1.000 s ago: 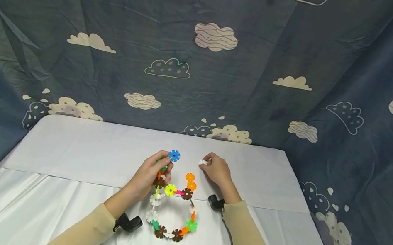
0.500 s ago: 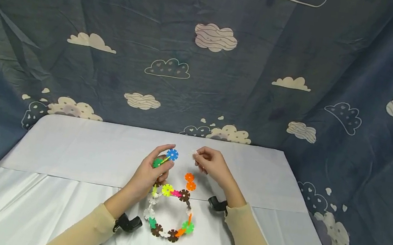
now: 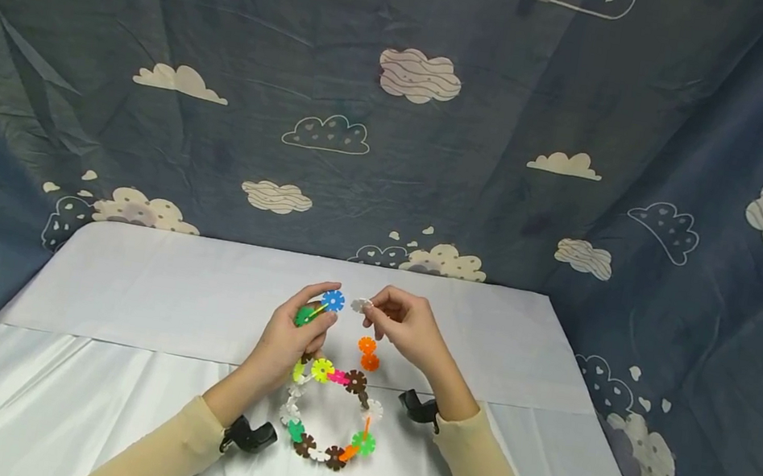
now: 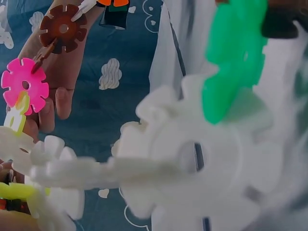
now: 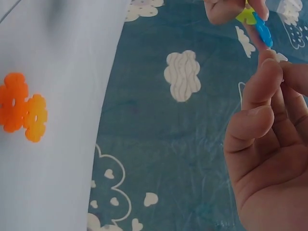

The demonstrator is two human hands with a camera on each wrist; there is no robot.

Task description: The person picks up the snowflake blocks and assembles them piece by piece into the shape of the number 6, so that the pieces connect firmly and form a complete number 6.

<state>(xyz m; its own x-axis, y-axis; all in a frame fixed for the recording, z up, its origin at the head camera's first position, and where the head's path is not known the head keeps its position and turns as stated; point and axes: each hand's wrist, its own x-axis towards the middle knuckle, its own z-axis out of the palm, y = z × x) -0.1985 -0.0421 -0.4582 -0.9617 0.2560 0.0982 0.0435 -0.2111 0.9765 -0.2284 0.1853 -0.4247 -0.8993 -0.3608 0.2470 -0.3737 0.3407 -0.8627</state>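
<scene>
In the head view, a ring of linked, notched plastic snowflake discs [image 3: 363,443] in many colours hangs below my left hand [image 3: 288,331]. That hand grips the upper end of the chain between thumb and fingers. A blue disc [image 3: 333,300] sticks out at its fingertips, joined to a yellow-green one, with a green disc [image 3: 304,316] beside it. My right hand [image 3: 413,328] pinches a single white disc [image 3: 361,305], a small gap from the blue one. Close to the left wrist camera are a large white disc [image 4: 226,168], a green disc [image 4: 236,53] and a pink disc [image 4: 25,85].
Two orange discs [image 3: 368,353] lie together on the white-covered table [image 3: 125,291], below the right hand. A dark curtain [image 3: 233,46] with cloud prints stands behind and beside the table. Both wrists carry black cameras [image 3: 250,434].
The right hand has moved left, bringing the white disc close to the blue one. The left fingers have shifted, showing more of the green and yellow-green discs. The ring has swung slightly left.
</scene>
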